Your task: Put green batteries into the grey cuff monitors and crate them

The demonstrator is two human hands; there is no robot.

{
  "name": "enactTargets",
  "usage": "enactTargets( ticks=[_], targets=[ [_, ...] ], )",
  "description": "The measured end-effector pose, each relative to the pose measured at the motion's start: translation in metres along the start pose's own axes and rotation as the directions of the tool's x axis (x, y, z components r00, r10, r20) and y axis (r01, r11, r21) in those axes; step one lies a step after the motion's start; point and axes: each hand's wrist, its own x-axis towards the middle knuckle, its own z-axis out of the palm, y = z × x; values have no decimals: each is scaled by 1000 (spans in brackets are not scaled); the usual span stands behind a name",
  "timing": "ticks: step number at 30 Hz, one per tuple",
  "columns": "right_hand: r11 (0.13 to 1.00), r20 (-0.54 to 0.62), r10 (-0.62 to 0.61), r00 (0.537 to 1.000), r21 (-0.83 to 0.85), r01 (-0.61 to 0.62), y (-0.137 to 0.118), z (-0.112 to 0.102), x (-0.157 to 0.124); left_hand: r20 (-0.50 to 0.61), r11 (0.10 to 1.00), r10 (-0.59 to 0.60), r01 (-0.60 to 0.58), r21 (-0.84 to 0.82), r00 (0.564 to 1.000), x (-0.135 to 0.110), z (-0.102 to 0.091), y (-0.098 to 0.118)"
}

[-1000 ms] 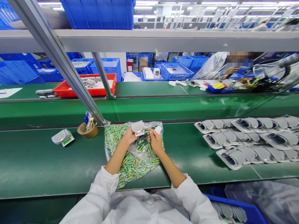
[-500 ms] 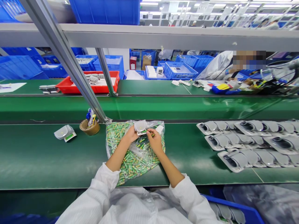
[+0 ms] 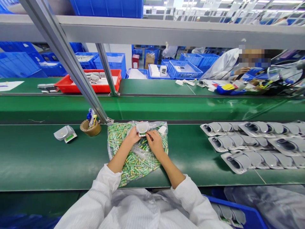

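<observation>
Holding one cuffed device (image 3: 142, 127) above the bag of green batteries (image 3: 135, 167), my left hand (image 3: 133, 135) grips it; my right hand (image 3: 155, 142) bends its fingertips to the near edge, but what they pinch I cannot tell. I seem to be seating batteries, which should call for steady pressing. I count one bag, one white piece (image 3: 162, 129) far right on it, one spare device (image 3: 64, 133) left, at least five cuff rows (image 3: 250, 141) right.
</observation>
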Motion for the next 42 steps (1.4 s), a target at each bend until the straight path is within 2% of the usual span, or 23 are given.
enactTargets(
  ticks=[3,7,9,12,14,17,20,24,27,30,33,39,42],
  targets=[
    [989,76,-74,994,-120,83,0,0,-1,-53,999,-50,50,16,997,0,0,2],
    [957,173,-56,983,-272,103,-1,1,-5,-99,998,-62,61,-9,993,-1,-4,4],
    [955,189,-52,981,-276,104,-2,-1,-7,-75,998,-45,43,-38,996,-2,-7,6],
    [982,181,-83,980,-152,112,-1,-4,-7,-1,997,-5,4,-81,1000,-4,-10,7],
    [996,135,-71,988,-34,76,2,-6,-6,24,996,-1,3,-84,1000,-5,-10,7],
    [994,14,49,999,94,-50,5,-7,-3,42,998,-19,22,-63,999,-7,-10,7],
    [968,-109,184,977,194,-161,7,-6,-2,95,998,-38,43,-47,995,-11,-9,9],
    [845,-122,400,908,432,-314,10,-7,1,186,999,-17,26,-44,982,-20,-5,13],
    [726,-113,496,861,597,-340,15,-10,6,231,998,55,-60,17,971,-25,0,10],
    [641,-131,548,826,700,-315,21,-12,12,155,980,90,-115,163,984,-24,1,2],
    [616,-171,561,810,740,-270,26,-11,15,41,957,97,-105,271,994,-19,-2,-6],
    [729,-224,483,846,639,-247,25,-10,12,24,950,115,-117,288,993,-13,-7,-8],
    [736,-237,479,845,633,-240,21,-11,11,-11,932,158,-145,332,987,-13,-7,-8]
  ],
)
